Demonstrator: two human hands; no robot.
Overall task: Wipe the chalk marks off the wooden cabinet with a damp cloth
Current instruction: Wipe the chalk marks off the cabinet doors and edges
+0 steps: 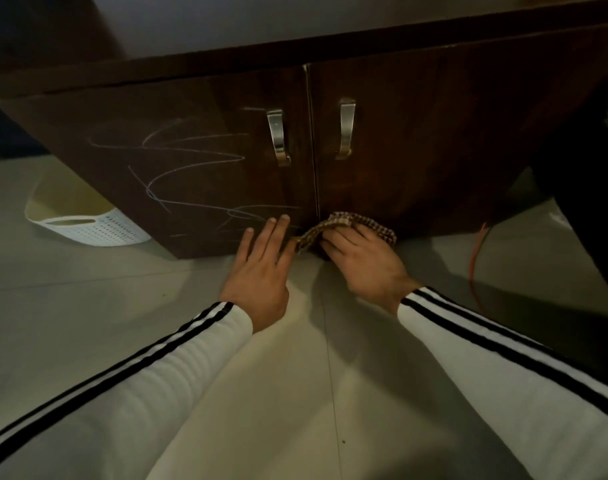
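Chalk marks (191,157) scrawl across the left door of the wooden cabinet (434,133), reaching almost to its bottom edge. The left hand (261,268) stretches forward, fingers straight and close together, tips resting low on that door. The right hand (361,261) curls its fingers over the checked cloth (337,221), holding it bunched against the cabinet's foot, just right of the door seam.

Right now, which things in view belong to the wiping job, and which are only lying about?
For the job: cabinet; chalk marks on its left door; cloth in the right hand; left hand touching that door.
Lying about: white basket; orange cable on the floor.
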